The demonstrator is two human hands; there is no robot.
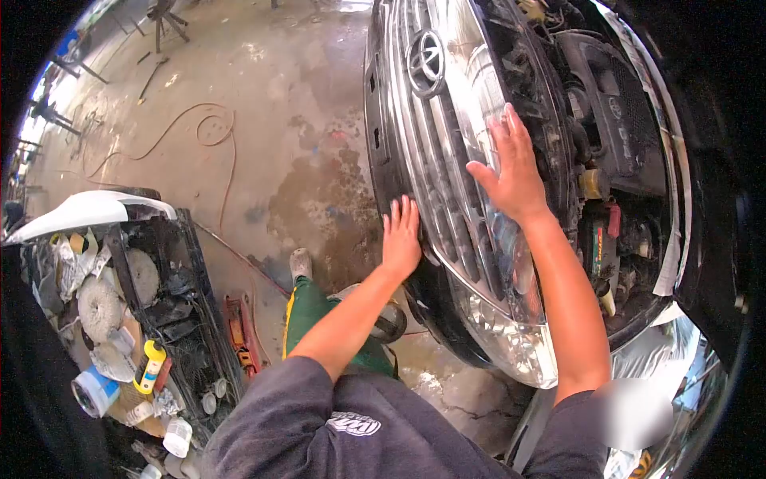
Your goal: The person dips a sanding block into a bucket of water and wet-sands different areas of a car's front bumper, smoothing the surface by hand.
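Note:
A chrome grille (463, 152) with a round badge (426, 64) fills the front of a dark car at the right. My right hand (519, 172) lies palm down over the grille's upper chrome edge, its fingers stretched out and the thumb spread. Lower and to the left, my left hand (401, 239) rests against the dark bumper (381, 144) beside the grille, fingers extended. Neither hand holds anything. The headlight (503, 335) sits below both hands.
Behind the grille lies the open engine bay (614, 136). A cart (203, 295) at the left carries polishing pads (100, 310), a yellow bottle (149, 367) and a tub (96, 391). A red jack (242, 335) and a hose (234, 160) lie on the floor.

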